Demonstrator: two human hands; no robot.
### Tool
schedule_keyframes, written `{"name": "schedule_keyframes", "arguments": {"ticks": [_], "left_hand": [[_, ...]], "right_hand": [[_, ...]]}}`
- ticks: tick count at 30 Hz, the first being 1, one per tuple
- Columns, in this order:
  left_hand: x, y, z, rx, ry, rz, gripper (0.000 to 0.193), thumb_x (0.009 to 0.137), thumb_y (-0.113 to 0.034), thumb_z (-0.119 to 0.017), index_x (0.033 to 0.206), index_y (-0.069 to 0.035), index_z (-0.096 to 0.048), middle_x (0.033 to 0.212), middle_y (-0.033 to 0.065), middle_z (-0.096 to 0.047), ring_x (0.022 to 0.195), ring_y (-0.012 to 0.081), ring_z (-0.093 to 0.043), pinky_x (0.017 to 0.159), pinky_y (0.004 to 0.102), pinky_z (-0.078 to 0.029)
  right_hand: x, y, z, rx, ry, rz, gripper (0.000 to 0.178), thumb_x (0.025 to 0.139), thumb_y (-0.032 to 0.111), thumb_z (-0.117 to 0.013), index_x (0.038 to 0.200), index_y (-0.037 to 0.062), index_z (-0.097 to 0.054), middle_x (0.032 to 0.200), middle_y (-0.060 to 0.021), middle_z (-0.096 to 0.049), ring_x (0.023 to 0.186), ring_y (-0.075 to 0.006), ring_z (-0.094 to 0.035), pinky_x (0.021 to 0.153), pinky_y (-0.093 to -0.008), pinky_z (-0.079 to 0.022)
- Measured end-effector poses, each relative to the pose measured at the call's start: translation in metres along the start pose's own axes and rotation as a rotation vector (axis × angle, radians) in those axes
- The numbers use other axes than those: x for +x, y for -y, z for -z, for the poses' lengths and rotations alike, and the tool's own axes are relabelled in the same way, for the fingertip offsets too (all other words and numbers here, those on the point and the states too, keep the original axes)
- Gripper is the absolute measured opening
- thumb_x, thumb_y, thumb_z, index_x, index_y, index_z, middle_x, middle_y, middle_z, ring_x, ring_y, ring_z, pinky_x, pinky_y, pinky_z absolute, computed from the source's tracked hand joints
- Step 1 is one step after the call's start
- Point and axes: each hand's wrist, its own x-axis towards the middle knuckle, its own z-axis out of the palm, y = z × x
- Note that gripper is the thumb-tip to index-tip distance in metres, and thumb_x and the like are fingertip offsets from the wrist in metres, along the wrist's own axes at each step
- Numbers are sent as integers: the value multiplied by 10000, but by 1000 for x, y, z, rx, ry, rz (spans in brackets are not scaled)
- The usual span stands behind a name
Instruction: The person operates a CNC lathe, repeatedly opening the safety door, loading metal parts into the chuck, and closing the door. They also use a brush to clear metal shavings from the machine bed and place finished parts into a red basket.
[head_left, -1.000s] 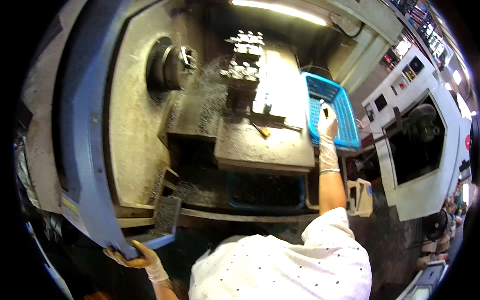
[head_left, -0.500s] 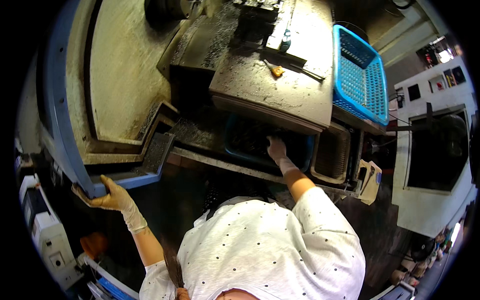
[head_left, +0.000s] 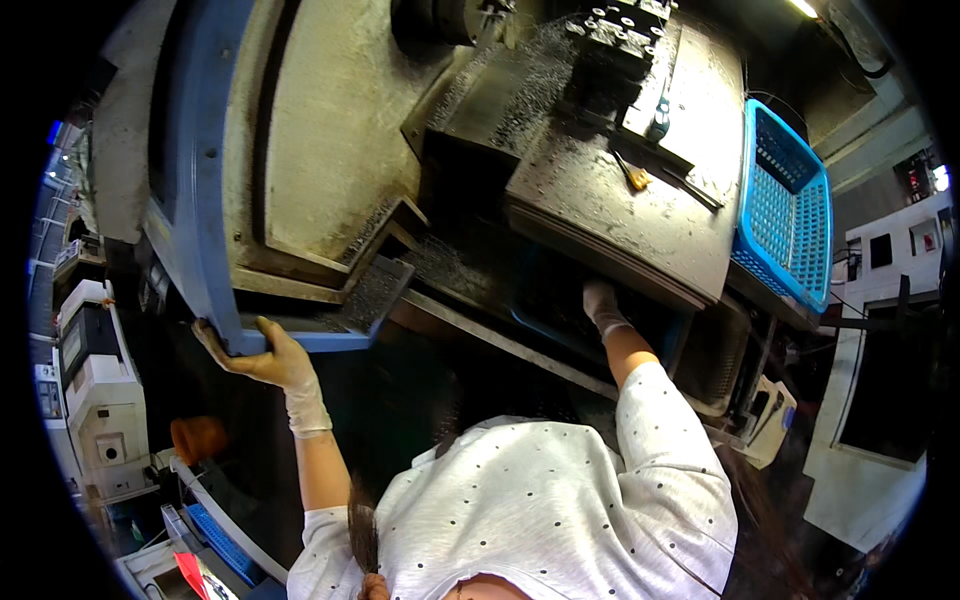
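Observation:
I lean over a grimy metal lathe. My left hand [head_left: 262, 358], in a pale glove, grips the lower corner of the machine's blue frame [head_left: 205, 230]. My right hand [head_left: 600, 303], also gloved, reaches under the grey metal plate [head_left: 640, 235] into a dark blue bin [head_left: 545, 305]; its fingertips are hidden in the shadow there. A light blue mesh basket [head_left: 790, 205] stands at the plate's right end. On the plate lies a small yellow-handled tool [head_left: 634, 179].
Metal chips cover the sloped bed near the tool block [head_left: 610, 40]. A white cabinet [head_left: 95, 395] stands at the left with an orange object [head_left: 198, 437] beside it. Another white machine [head_left: 880, 420] stands to the right.
My right hand came down from the light blue basket to the dark bin under the plate. My left hand kept its grip on the blue frame while my head bent lower.

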Motion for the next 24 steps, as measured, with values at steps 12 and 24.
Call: {"name": "schedule_keyframes", "arguments": {"ticks": [12, 24], "left_hand": [[-5, 9, -5, -108, -24, -55, 518, 647, 56, -457, 1094, -4, -202, 1130, 180, -273, 1064, 341, -261, 880, 458, -185], [-8, 11, -7, -135, -21, -51, 454, 658, 29, -456, 1051, -9, -232, 1097, 158, -303, 1055, 376, -253, 862, 484, -194]], "right_hand": [[-71, 146, 134, 2235, 543, 294, 225, 677, 132, -526, 891, 105, -462, 817, 2, -458, 732, -113, -433, 614, -232, -374], [182, 192, 295, 1994, -747, -29, 165, 746, 212, -461, 753, 52, -498, 522, -12, -461, 394, -86, -391, 368, -206, -328]]}}
